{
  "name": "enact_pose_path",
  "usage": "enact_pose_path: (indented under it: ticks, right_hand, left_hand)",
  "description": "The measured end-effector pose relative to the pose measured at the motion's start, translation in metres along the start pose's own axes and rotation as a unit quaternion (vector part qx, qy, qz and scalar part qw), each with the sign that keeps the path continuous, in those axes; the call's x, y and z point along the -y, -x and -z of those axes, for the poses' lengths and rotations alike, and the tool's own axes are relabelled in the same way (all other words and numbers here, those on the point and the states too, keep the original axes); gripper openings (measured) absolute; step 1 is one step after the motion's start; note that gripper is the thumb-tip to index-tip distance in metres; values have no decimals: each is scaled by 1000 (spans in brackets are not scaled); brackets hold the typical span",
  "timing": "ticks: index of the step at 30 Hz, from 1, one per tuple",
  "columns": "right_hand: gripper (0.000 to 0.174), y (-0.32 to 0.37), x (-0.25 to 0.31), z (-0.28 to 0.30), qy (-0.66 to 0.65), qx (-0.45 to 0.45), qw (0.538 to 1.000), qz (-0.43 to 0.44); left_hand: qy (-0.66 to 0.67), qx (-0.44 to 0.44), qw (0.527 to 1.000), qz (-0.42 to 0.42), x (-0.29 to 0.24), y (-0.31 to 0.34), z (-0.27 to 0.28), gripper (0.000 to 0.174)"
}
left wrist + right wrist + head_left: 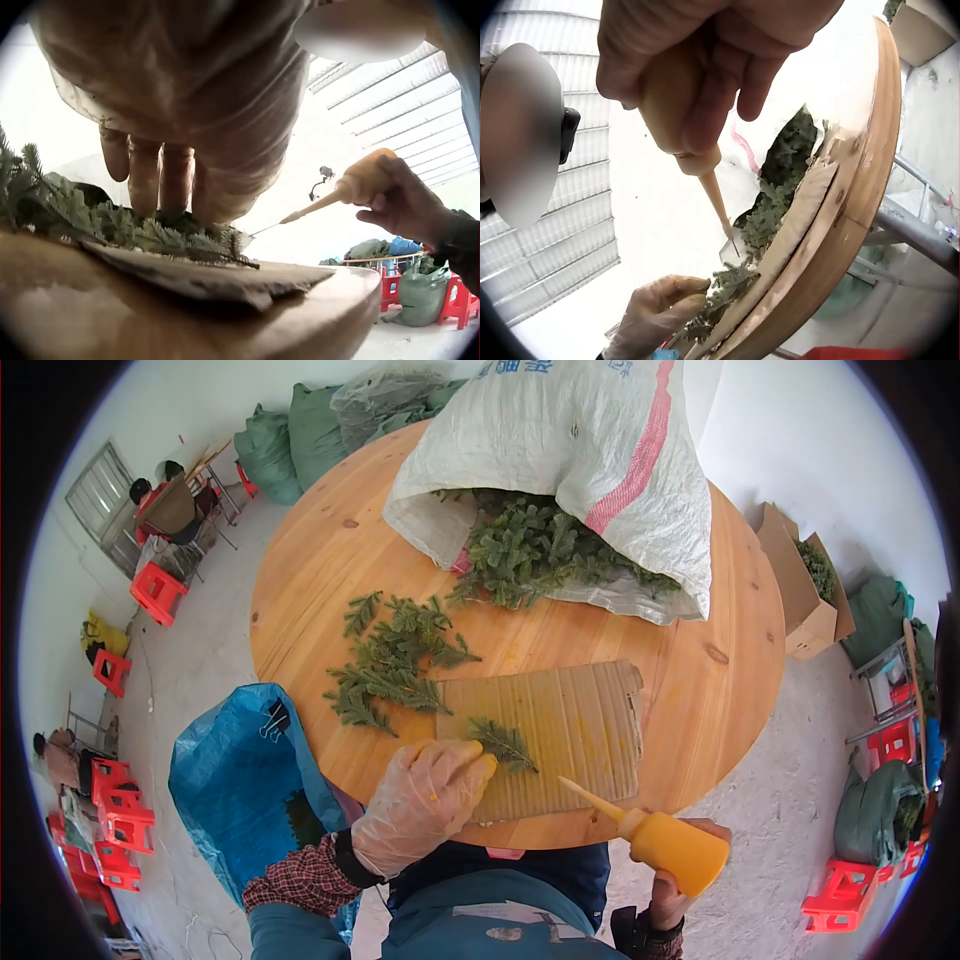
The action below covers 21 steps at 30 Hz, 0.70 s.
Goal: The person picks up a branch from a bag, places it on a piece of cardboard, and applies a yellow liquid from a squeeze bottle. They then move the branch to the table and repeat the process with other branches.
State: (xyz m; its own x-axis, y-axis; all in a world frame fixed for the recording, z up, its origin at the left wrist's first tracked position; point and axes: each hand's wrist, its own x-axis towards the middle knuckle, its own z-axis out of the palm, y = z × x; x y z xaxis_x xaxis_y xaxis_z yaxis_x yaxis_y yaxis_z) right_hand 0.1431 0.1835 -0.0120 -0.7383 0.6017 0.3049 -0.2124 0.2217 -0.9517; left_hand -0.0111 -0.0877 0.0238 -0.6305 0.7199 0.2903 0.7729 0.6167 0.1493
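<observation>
A small evergreen sprig (505, 746) lies over a corrugated cardboard piece (570, 725) at the table's near side. My left hand (425, 800), in a clear plastic glove with yellow-stained fingertips, pinches the sprig's leafy left end. In my bare right hand (675, 880) is a yellow squeeze bottle (680, 852), tilted so its long tapered nozzle (590, 798) points up and left toward the sprig's stem. A thin needle-like tip shows on that nozzle in the right wrist view. More cut sprigs (395, 655) are piled left of the cardboard.
A white woven sack (640, 430) spills evergreen branches (540, 550) onto the round wooden table (310, 590). At the left edge hangs a blue bag (230, 780). Around the floor stand red stools (158, 590), green sacks (320, 435) and an open carton (800, 590). People sit far left.
</observation>
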Motion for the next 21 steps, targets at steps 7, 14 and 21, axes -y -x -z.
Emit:
enact_pose_path:
  ticks: [7,14,21]
  right_hand:
    - [86,-3,-8,11,16,-3,1000,-4]
    - [85,-9,-3,8,-9,-49,999,-3]
    - [78,-13,-11,15,-11,-33,999,13]
  left_hand:
    - [-143,2,988,-67,12,-34,-6,37]
    - [-209,-16,978,-6,27,-31,35,30]
    - [-278,-121,945,120,104,-57,61,21]
